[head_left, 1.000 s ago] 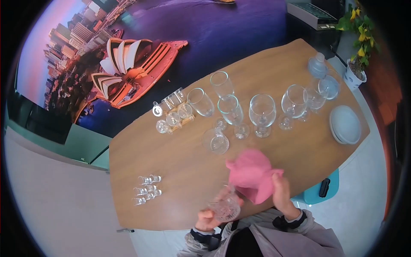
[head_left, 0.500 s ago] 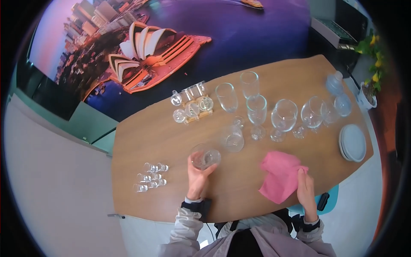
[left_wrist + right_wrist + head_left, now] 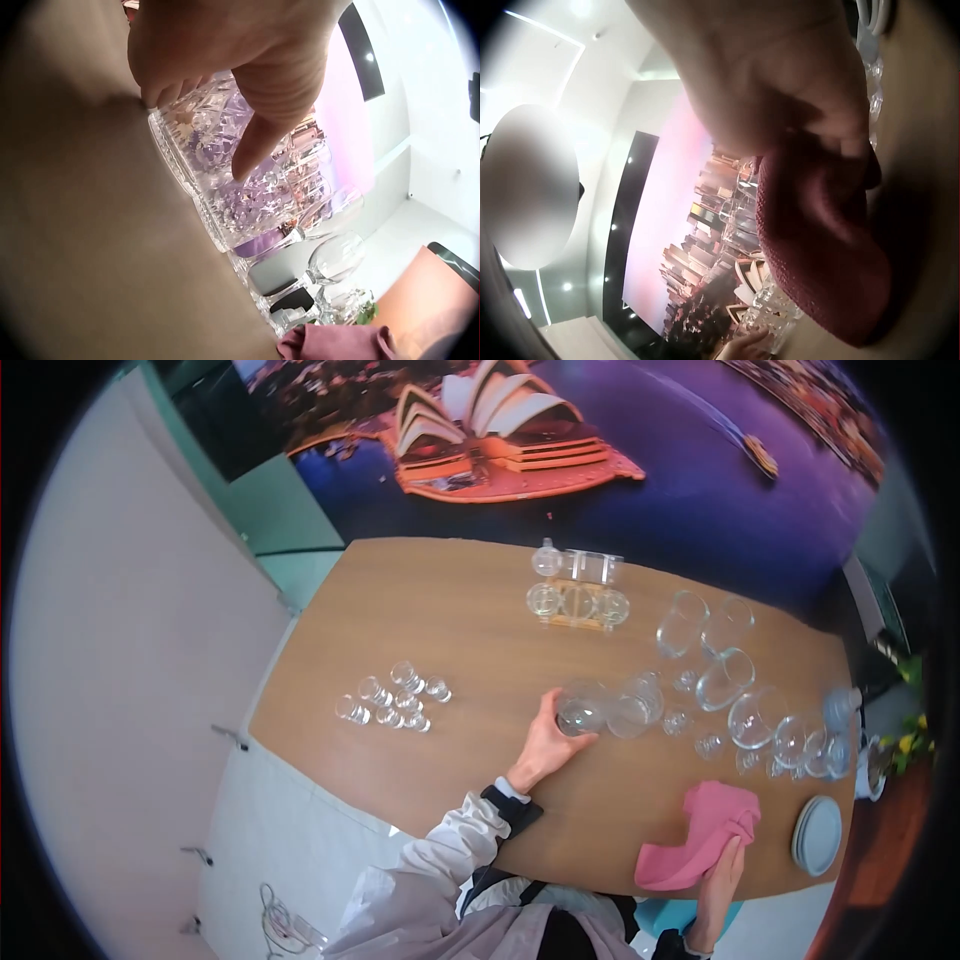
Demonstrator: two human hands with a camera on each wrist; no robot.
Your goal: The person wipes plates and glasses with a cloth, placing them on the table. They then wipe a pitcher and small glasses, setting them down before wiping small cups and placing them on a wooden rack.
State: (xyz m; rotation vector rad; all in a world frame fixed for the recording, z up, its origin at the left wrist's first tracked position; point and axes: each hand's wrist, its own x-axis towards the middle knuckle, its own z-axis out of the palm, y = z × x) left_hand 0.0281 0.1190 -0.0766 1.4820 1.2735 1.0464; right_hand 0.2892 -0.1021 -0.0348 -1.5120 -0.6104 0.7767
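Observation:
On the wooden table, the left hand (image 3: 548, 746) has its thumb and fingers around a clear glass (image 3: 583, 710), beside another clear glass vessel (image 3: 632, 708). The left wrist view shows the cut-patterned glass (image 3: 217, 161) upright with its base at the table surface, the left hand (image 3: 240, 52) gripping its sides. Near the front edge, the right hand (image 3: 718, 885) holds a pink cloth (image 3: 705, 835), which is bunched at the hand and spread over the table. In the right wrist view the cloth (image 3: 817, 247) hangs from the curled right hand (image 3: 780, 82).
Several small glasses (image 3: 390, 700) stand at the left. Behind is a wooden rack (image 3: 578, 610) with glass cups. Several stemmed glasses (image 3: 755, 718) stand at the right, near stacked pale dishes (image 3: 818, 836). A potted plant (image 3: 872, 765) is beyond the table's right end.
The head view has turned left. The left hand has carried the glass from near the body onto the table, beside the other vessel. The cloth has come away from the glass with the right hand.

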